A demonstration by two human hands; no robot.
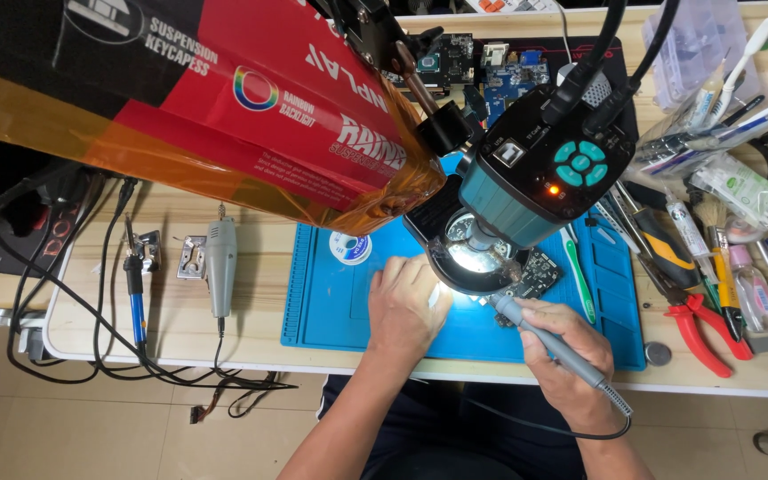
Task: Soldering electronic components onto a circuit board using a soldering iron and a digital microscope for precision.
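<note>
From the head camera we see our right hand [566, 351] closed around a grey soldering pen [553, 342], its long axis angled up-left toward the circuit board [537, 271] under the microscope [526, 178]. Our left hand [406, 307] rests curled, apparently empty, just left on the blue mat [331, 302].

The soldering iron [551, 342] is thin and grey, like a fat pen. It is gripped in the right hand [566, 356] and lies slanted, with its tip up near the circuit board [535, 271] and its black cord trailing off the back end. The circuit board is small and dark. It lies flat on the blue mat [331, 302], partly hidden under the round bright light. The left hand [406, 307] rests just beside it.
</note>
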